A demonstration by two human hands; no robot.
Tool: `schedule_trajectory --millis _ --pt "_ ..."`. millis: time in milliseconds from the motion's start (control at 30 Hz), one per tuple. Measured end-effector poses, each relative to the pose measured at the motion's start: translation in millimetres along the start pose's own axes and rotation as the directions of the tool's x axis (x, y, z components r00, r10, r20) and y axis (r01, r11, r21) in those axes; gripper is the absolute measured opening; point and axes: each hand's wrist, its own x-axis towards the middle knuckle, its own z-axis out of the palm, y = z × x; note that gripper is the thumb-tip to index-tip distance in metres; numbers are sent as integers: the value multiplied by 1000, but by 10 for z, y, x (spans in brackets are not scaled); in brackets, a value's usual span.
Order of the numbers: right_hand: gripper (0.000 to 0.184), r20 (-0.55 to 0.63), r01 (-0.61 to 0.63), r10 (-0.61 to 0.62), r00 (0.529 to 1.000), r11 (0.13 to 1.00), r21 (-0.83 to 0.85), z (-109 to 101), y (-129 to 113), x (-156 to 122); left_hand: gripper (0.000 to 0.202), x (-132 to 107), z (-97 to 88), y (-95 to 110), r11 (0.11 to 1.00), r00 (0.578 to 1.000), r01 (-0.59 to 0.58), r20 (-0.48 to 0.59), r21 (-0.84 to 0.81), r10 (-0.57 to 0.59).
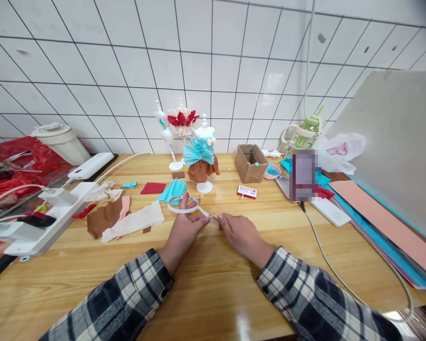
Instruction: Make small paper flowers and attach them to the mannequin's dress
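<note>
My left hand (183, 227) is closed on a roll of clear tape (183, 204), thumb through its ring. My right hand (240, 233) pinches the loose end of the tape strip (208, 215) pulled out between the two hands, just above the wooden table (206, 284). Beyond them stands a small white mannequin (202, 156) in a blue and brown paper dress. A second mannequin with a white dress and red bow (180, 124) stands behind it.
Paper scraps lie left of the hands: brown (102, 219), pale pink (135, 221), red (152, 188), blue (173, 190). A power strip (39, 222) and cables sit far left. A cardboard box (250, 163), phone (303, 175), bottle (303, 132) and coloured paper sheets (383, 227) are on the right.
</note>
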Motion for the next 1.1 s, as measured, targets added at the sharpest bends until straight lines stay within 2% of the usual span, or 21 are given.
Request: schedule_trajectory --millis 167,333,500,600,833,1100 --pt "51 -2 -12 12 1000 1000 -22 -44 -7 -16 107 2 -6 -18 1000 1000 -9 -4 -23 9" --pt "52 -62 -73 75 995 997 32 -126 51 -8 105 -4 17 34 999 999 -26 -29 -47 25" --pt "53 -23 15 -13 1000 995 97 -92 47 -4 107 -2 4 22 999 1000 -25 -9 -19 25" --pt "52 12 0 0 1000 998 55 -59 -1 -11 106 -3 -3 8 999 999 -43 11 21 43" --pt "48 11 6 -6 1000 1000 8 -33 -33 -22 104 -49 38 58 997 999 -43 36 56 41" --pt "45 2 21 -21 1000 1000 -19 -14 -43 -27 109 -84 68 120 996 1000 -21 17 82 20"
